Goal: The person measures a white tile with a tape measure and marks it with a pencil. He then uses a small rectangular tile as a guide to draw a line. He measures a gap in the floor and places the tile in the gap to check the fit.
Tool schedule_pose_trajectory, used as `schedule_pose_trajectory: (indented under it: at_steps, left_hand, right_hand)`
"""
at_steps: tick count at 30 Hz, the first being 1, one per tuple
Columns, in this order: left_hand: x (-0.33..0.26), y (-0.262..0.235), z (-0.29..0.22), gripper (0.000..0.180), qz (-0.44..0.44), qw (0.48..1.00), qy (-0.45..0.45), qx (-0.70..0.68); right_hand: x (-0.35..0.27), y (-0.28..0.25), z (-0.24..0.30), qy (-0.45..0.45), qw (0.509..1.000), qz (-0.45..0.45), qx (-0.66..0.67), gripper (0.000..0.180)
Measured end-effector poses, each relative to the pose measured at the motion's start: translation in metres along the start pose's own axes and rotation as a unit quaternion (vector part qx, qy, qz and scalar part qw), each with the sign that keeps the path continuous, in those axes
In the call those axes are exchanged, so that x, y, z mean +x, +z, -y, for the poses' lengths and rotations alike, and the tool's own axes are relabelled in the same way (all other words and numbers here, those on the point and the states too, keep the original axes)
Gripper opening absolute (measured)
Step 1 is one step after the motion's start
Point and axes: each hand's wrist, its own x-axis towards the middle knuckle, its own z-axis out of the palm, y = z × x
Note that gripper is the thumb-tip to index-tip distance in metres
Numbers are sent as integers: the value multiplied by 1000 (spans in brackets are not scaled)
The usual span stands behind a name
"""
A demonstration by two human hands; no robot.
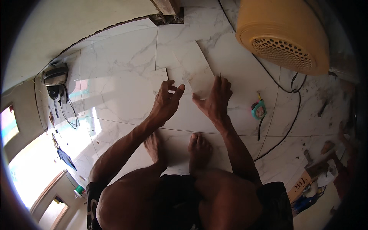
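Note:
My right hand [215, 100] grips the near end of a long pale tile strip [196, 63], its thumb at one corner and its fingers at the right edge. A thin dark tip sticks up by those fingers; its kind is not clear. My left hand [167, 100] hovers just left of the strip, fingers bent and apart from the thumb, with nothing visible between them. Beyond its knuckles lies a smaller pale tile piece [158, 76], partly hidden by the hand. Both pieces are over the white marbled floor tiles [115, 69].
A teal tape measure [259, 110] lies to the right, near a looping black cable [297, 111]. A big yellow perforated object [283, 38] stands far right. A dark corded device [55, 74] sits far left. At lower right are a cardboard box [299, 188] and a person's red sleeve [342, 176].

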Motion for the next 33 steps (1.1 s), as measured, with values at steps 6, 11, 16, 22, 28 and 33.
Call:
schedule_pose_trajectory:
  at_steps: [6, 11, 16, 22, 28, 33]
  left_hand:
    - [3, 20, -41, 103, -75, 994, -25, -72]
    - [-15, 17, -35, 101, -150, 980, -63, -113]
    - [-20, -59, 18, 92, -194, 978, -50, -54]
    - [-13, -153, 39, 112, -54, 937, 111, 327]
    - [28, -143, 50, 113, 12, 908, 209, 362]
    - [53, -126, 52, 124, 26, 886, 275, 373]
  right_hand:
    - [-40, -9, 31, -69, 991, -83, 80, 95]
    - [-79, -8, 59, -100, 993, -60, 33, 95]
    - [-70, 2, 87, -241, 955, 7, 173, 77]
    - [4, 40, 61, -222, 957, 54, 179, 81]
    - [65, 37, 53, -291, 935, 188, 75, 105]
    - [79, 37, 51, -294, 922, 246, 59, 105]
